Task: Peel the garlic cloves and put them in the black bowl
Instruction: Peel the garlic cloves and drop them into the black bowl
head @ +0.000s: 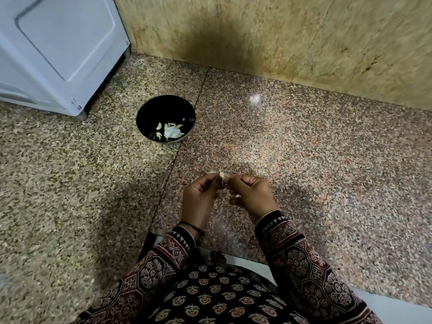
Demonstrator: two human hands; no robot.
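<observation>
Fingertips of left hand (pixel 200 195) and right hand (pixel 251 194) pinched one garlic clove (pixel 222 176); peeled cloves (pixel 170 132) lay in the black bowl (pixel 149 113).

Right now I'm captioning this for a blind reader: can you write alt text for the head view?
The left hand and right hand pinch one garlic clove between them over a speckled granite surface. Farther back, a black bowl holds several peeled cloves, near a white appliance.
</observation>
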